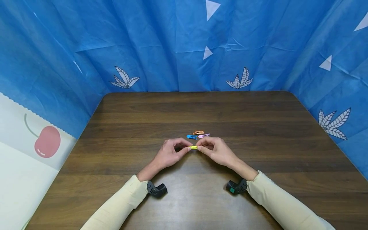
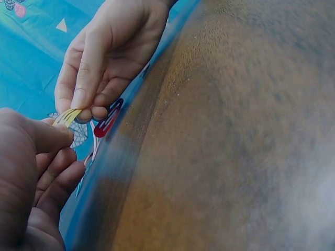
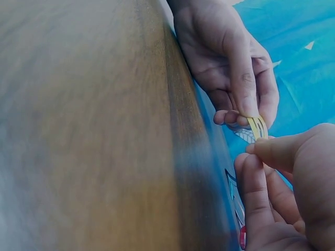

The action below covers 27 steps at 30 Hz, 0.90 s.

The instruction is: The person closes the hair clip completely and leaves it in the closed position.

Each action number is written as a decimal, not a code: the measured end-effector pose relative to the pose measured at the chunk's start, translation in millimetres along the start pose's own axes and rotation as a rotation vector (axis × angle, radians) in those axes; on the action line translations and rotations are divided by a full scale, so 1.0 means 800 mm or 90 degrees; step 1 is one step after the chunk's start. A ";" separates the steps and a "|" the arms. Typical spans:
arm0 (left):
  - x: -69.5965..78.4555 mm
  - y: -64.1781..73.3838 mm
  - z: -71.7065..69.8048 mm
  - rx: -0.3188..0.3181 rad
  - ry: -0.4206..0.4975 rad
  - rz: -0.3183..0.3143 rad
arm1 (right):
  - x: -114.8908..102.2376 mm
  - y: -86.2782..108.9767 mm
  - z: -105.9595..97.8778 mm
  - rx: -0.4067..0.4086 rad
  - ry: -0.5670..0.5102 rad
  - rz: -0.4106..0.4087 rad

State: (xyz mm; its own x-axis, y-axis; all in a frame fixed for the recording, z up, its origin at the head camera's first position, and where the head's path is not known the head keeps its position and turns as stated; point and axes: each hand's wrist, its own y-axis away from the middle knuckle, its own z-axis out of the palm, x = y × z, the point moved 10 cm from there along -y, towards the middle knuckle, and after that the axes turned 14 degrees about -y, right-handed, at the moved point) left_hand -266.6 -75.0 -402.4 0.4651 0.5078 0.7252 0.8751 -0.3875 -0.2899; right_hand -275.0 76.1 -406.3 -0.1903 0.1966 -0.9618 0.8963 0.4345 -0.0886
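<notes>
A yellow snap hair clip (image 1: 193, 147) is held between both hands over the middle of the table. My left hand (image 1: 172, 151) pinches one end with thumb and fingertip. The other end is pinched by my right hand (image 1: 219, 151). Both wrist views show the slotted yellow clip, its ends covered by the fingertips. Just beyond the hands lie an orange hair clip (image 1: 198, 132), a blue hair clip (image 1: 192, 137) and a pink hair clip (image 1: 203, 135), close together. A red hair clip (image 2: 108, 119) shows behind the hands in the left wrist view.
The dark wooden table (image 1: 143, 111) has rounded far corners. A blue curtain (image 1: 184, 38) with white triangles and leaf prints hangs behind it and along its right side. At the left is a pale cloth (image 1: 20, 166) with a cherry print.
</notes>
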 end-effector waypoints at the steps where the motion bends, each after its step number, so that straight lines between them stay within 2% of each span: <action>1: 0.000 0.000 0.000 0.001 -0.001 -0.001 | 0.001 0.000 0.000 0.000 -0.001 0.003; 20: -0.002 -0.002 0.003 -0.004 -0.004 0.027 | 0.004 -0.002 0.000 -0.001 -0.014 0.012; 27: -0.006 -0.002 0.002 -0.007 -0.009 0.027 | 0.004 -0.002 0.002 -0.003 -0.017 0.000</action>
State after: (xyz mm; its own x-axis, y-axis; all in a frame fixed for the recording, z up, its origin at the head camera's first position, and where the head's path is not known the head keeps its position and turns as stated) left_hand -269.7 -75.3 -406.4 0.5031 0.5019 0.7035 0.8534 -0.4171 -0.3127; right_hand -276.5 74.4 -409.7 -0.1792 0.1736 -0.9684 0.8947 0.4382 -0.0870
